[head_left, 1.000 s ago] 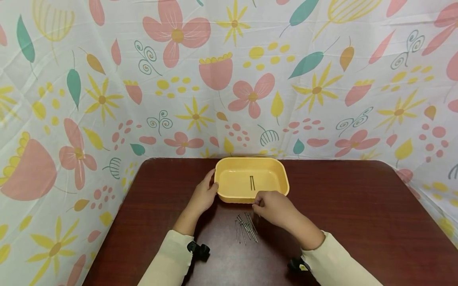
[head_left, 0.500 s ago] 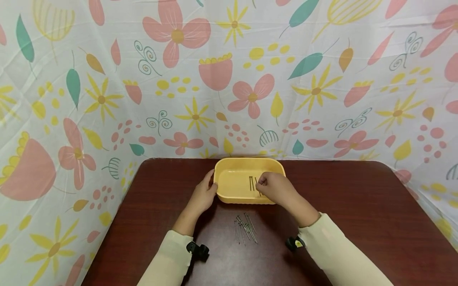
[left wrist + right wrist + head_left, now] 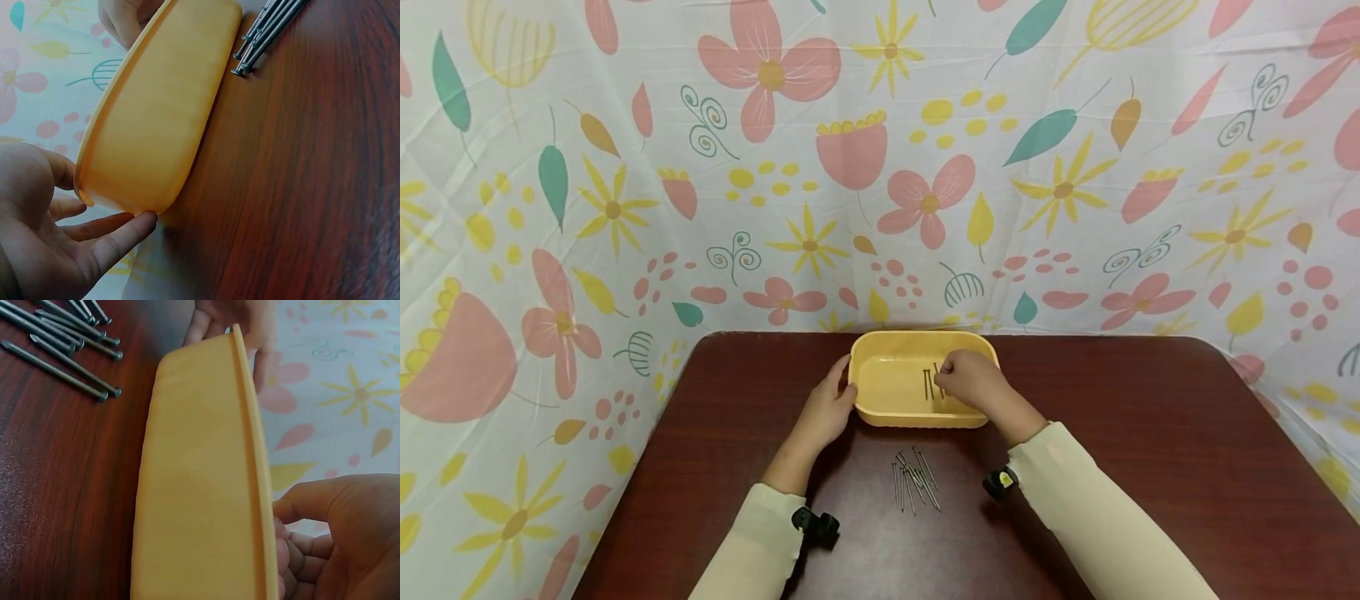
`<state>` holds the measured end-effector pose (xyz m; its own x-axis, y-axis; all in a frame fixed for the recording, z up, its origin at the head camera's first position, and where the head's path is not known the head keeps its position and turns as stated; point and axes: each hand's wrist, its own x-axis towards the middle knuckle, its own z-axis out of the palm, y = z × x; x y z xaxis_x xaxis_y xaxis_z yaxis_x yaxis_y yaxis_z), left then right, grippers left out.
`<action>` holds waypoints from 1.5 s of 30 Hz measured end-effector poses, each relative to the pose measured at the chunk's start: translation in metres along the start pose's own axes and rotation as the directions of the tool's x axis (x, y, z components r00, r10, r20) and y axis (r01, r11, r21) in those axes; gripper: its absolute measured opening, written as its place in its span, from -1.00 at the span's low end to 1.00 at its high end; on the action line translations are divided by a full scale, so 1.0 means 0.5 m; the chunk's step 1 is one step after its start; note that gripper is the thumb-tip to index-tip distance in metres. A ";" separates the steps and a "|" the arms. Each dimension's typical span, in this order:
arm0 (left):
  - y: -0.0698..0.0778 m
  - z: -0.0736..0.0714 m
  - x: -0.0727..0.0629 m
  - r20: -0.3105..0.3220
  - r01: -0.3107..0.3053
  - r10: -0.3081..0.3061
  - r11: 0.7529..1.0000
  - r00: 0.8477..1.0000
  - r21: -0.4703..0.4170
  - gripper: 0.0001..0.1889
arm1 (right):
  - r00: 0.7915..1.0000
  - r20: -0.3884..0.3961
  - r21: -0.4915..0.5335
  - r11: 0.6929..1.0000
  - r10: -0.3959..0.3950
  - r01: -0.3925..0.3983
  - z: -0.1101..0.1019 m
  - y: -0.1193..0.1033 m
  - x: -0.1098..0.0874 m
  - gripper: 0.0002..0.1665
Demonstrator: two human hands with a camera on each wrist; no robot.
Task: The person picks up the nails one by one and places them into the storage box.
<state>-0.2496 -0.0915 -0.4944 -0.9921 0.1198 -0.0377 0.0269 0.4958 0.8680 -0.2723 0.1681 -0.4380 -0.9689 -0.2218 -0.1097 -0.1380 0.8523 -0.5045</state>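
A yellow plastic tray (image 3: 883, 385) sits toward the back of the dark table. My left hand (image 3: 826, 408) holds its left end; in the left wrist view the fingers and thumb (image 3: 122, 242) spread around the end wall. Over the tray's right half, my right hand (image 3: 976, 383) pinches a nail (image 3: 936, 367), its middle covered by the fingertips. Two more nails (image 3: 927, 385) lie close together just left of it on the tray floor. In front of the tray is a loose heap of several nails (image 3: 916, 482). The tray wall hides part of the right fingers (image 3: 306, 562) in the right wrist view.
The reddish-brown table (image 3: 1120, 433) extends to both sides of the tray. Behind it and on the left hangs a white cloth (image 3: 880, 167) printed with flowers. Black straps with small cameras (image 3: 816, 527) are worn on both wrists.
My right hand has moved from the tray's front edge to over its inside, bringing a nail beside the two there, then shifted slightly farther back. The left hand stays at the tray's left end.
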 end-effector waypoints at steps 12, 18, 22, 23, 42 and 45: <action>0.000 -0.001 -0.002 0.010 0.003 -0.003 1.000 1.000 -0.010 -0.38 | 0.990 0.093 -0.035 0.994 0.107 -0.105 0.009 0.007 0.031 -0.42; 0.000 -0.002 -0.001 0.000 -0.002 0.002 1.000 1.000 -0.005 -0.38 | 0.983 0.108 -0.065 0.988 0.147 -0.141 0.018 0.017 0.048 -0.45; 0.001 -0.001 -0.001 -0.003 -0.005 0.005 1.000 1.000 0.003 -0.38 | 0.981 0.112 -0.069 0.986 0.161 -0.154 0.025 0.026 0.057 -0.50; 0.001 -0.001 -0.001 -0.002 -0.004 0.004 1.000 1.000 0.003 -0.38 | 0.981 0.113 -0.070 0.986 0.159 -0.151 0.028 0.029 0.059 -0.51; 0.000 -0.002 0.000 -0.005 -0.006 0.006 1.000 1.000 0.005 -0.39 | 0.962 0.126 -0.044 0.970 0.243 -0.240 0.048 0.039 0.078 -0.60; 0.000 -0.002 0.000 -0.002 -0.006 0.006 1.000 1.000 0.000 -0.39 | 0.961 0.121 -0.045 0.969 0.248 -0.245 0.049 0.038 0.078 -0.62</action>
<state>-0.2496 -0.0923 -0.4941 -0.9921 0.1213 -0.0315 0.0330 0.4955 0.8680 -0.3077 0.1642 -0.4728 -0.9406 -0.0588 -0.3343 0.0939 0.9013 -0.4229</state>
